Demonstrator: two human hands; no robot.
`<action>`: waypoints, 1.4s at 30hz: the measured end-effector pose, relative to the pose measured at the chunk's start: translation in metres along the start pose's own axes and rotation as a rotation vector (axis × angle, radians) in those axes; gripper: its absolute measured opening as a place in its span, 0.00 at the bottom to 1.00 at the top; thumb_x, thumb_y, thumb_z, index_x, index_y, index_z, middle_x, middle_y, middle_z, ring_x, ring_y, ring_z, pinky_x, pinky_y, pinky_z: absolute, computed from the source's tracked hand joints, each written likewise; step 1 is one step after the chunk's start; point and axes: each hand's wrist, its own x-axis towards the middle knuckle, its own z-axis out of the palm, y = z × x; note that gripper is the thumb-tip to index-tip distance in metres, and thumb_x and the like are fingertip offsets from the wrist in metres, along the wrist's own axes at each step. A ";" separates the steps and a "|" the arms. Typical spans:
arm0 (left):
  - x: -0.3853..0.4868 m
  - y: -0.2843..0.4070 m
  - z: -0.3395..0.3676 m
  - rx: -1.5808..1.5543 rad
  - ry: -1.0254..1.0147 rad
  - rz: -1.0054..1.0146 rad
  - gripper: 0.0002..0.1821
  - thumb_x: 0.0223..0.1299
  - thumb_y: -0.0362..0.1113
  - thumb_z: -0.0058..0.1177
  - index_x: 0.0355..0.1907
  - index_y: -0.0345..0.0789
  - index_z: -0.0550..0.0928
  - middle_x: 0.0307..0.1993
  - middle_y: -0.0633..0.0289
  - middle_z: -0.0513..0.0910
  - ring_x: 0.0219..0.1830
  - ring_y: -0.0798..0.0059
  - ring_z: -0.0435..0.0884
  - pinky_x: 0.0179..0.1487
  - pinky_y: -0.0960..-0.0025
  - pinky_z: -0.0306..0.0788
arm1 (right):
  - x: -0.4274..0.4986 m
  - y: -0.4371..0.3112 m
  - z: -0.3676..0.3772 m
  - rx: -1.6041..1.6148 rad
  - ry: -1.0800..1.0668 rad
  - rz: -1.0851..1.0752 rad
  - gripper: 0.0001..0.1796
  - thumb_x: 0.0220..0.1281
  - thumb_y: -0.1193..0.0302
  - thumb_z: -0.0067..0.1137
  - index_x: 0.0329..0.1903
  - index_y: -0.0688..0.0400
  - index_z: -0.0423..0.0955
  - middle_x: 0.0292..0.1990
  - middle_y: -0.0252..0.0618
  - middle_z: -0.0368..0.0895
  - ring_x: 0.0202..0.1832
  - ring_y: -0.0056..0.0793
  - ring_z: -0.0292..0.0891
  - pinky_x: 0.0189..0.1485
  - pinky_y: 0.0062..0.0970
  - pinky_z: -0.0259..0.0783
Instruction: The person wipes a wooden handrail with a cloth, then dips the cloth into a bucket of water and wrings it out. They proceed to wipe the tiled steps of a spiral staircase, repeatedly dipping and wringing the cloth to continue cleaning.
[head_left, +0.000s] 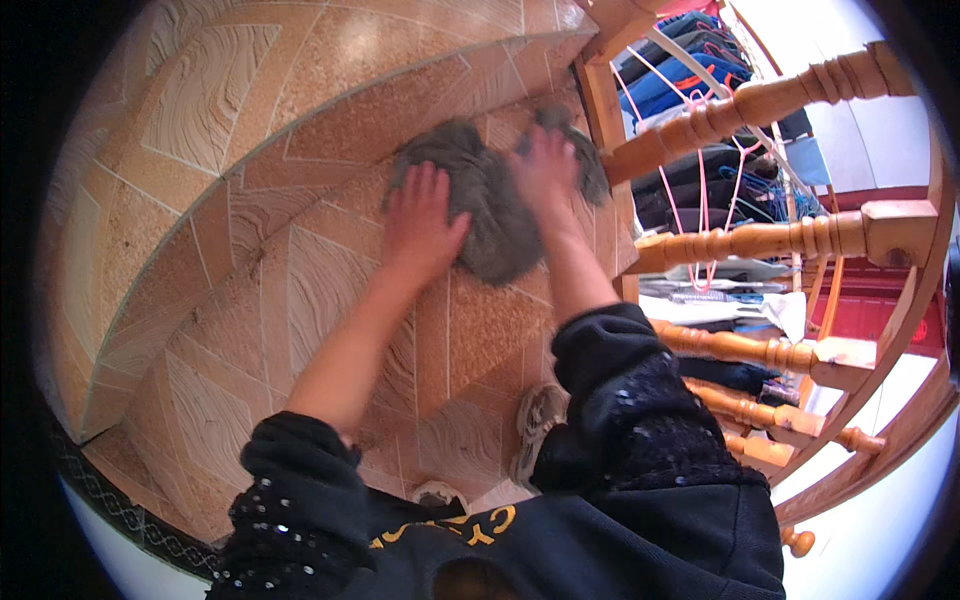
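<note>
A crumpled grey cloth lies on the tiled stair tread, against the riser of the step above. My left hand rests on the cloth's left edge with its fingers spread. My right hand is on the right part of the same cloth, close to the foot of the wooden railing; it is blurred, and whether its fingers grip the fabric cannot be told. Part of the cloth reaches past my right hand towards the railing.
Turned wooden balusters line the right side. Beyond them hang clothes and pink hangers. The upper step's edge curves across the left. My shoes stand on the tiles below.
</note>
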 end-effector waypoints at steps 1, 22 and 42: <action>-0.006 -0.009 -0.009 -0.018 -0.003 -0.005 0.34 0.56 0.46 0.50 0.64 0.32 0.62 0.67 0.48 0.59 0.70 0.55 0.53 0.70 0.54 0.47 | -0.015 -0.009 0.015 0.023 0.102 -0.193 0.26 0.56 0.61 0.52 0.56 0.60 0.67 0.58 0.54 0.65 0.65 0.54 0.55 0.66 0.49 0.52; -0.076 0.045 -0.010 -0.144 -0.291 0.232 0.36 0.50 0.44 0.54 0.62 0.31 0.64 0.66 0.50 0.60 0.70 0.55 0.51 0.68 0.44 0.46 | -0.182 0.059 0.012 -0.093 0.226 0.279 0.40 0.52 0.55 0.57 0.61 0.69 0.58 0.63 0.65 0.55 0.65 0.60 0.51 0.67 0.49 0.50; -0.069 -0.010 -0.027 0.039 -0.190 -0.031 0.39 0.50 0.51 0.52 0.64 0.33 0.63 0.68 0.52 0.57 0.71 0.56 0.50 0.68 0.45 0.46 | -0.114 0.025 0.017 -0.165 0.119 -0.026 0.42 0.55 0.46 0.53 0.63 0.64 0.58 0.62 0.61 0.59 0.67 0.59 0.50 0.66 0.52 0.51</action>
